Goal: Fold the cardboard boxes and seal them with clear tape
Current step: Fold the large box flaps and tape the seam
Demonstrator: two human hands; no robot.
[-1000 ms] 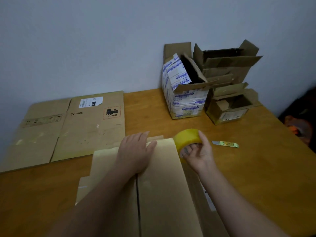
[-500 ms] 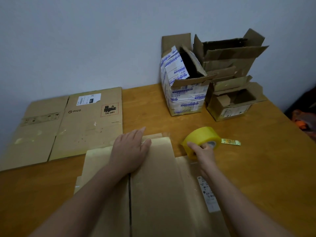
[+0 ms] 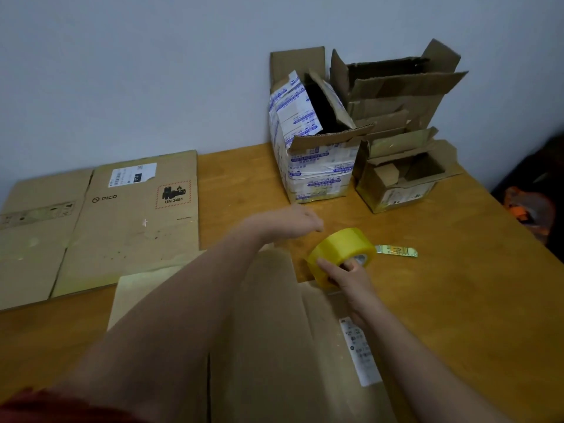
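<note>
Fingers (image 3: 325, 265) of the right hand (image 3: 351, 277) grip the yellow translucent tape roll (image 3: 338, 247); the left hand (image 3: 290, 221) nearby is blurred, state unclear.

A wooden desk (image 3: 457, 300) stands against a plain pale wall (image 3: 137, 71). A small flat green-and-yellow item (image 3: 396, 250) with a silvery end lies on it. Beyond the desk's right edge sits something dark with orange patches (image 3: 531, 206), blurred

Yellow tape roll (image 3: 341, 253), brown cardboard (image 3: 274, 346)
</note>
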